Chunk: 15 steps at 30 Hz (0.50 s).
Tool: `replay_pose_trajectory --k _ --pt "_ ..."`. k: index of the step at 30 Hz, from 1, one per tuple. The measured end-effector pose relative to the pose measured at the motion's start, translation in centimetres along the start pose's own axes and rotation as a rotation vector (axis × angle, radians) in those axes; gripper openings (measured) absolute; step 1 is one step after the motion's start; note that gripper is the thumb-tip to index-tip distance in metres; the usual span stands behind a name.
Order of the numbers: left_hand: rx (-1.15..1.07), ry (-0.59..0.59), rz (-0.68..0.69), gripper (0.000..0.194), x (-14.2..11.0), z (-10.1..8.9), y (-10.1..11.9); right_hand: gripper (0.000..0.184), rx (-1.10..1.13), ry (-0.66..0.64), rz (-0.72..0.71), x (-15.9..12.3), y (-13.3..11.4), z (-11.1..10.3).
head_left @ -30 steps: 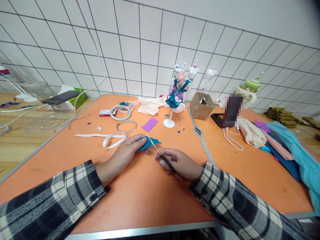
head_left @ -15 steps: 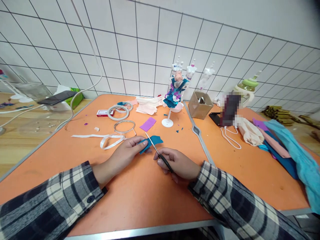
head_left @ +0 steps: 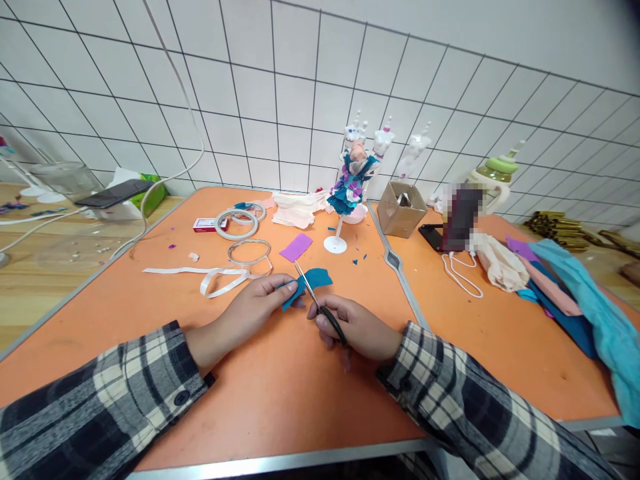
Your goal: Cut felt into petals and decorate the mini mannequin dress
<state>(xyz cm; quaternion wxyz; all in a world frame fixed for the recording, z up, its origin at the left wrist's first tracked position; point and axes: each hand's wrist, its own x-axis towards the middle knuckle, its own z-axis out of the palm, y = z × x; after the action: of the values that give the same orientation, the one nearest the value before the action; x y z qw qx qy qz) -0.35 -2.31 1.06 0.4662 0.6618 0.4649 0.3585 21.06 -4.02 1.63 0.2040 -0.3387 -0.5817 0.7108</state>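
Vs half a second ago, head view: teal piece [head_left: 320,277] has its free end further out toward 3 o'clock, scissors [head_left: 320,307] tips nudged toward 2; both hands about where they were. Reads to me as the piece being turned against the blades mid-cut; no fresh cut line visible. Left hand [head_left: 263,293] pinches the piece at its 9 o'clock side, thumb on top. Right hand [head_left: 357,327] has fingers wrapped on the black handle, blades pointing to 11 and crossing the piece; blade gap too fine to judge. Piece is between the hands over the orange table [head_left: 250,407]: matte, thin, uneven far edge, a corner at 7. Purple sheet [head_left: 296,247] lies at 11 from it, dressed stand [head_left: 346,190] at 1.
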Motion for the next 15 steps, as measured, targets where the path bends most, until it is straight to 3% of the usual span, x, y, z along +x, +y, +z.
replay_pose_trajectory --k 15 --pt "-0.050 0.054 -0.010 0.034 -0.06 0.20 0.13 0.036 0.006 0.018 -0.029 0.08 0.35 -0.14"
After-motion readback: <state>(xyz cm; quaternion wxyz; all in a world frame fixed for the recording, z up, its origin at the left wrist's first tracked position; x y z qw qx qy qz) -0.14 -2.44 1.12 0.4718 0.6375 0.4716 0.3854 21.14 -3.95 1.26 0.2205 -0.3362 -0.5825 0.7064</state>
